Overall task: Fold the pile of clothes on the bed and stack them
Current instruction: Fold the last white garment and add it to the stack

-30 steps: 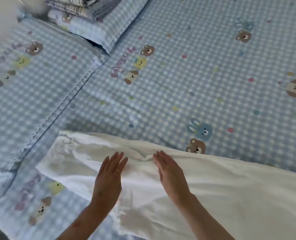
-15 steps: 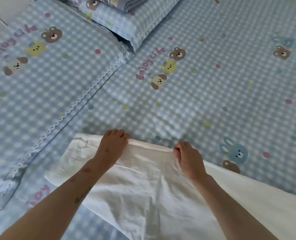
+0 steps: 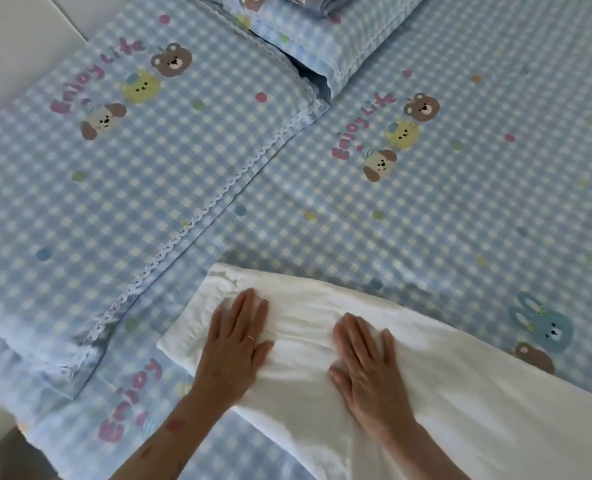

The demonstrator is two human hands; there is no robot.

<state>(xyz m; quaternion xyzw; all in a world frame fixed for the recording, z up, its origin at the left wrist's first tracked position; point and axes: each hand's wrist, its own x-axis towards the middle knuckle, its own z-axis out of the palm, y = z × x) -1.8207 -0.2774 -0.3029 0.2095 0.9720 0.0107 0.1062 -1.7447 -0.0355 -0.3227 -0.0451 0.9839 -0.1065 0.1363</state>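
Head view looks down on a white garment [image 3: 443,393] spread flat on the bed [image 3: 460,220], running from the centre of the frame out toward 4 o'clock. Both hands lie on its end nearest the middle. Left hand [image 3: 234,344], at about 7 o'clock from centre, is released, palm down with fingers straight and spread, pressing the cloth; a thin ring [image 3: 250,338] shows on one finger. Right hand [image 3: 365,368], at about 5 o'clock, is likewise released and flat on the fabric. At 10 o'clock a checked pillow [image 3: 97,185] with cartoon animals lies on the bed; at 12 o'clock a second pillow [image 3: 339,43] carries folded clothes [image 3: 325,3], mostly cut off by the frame.
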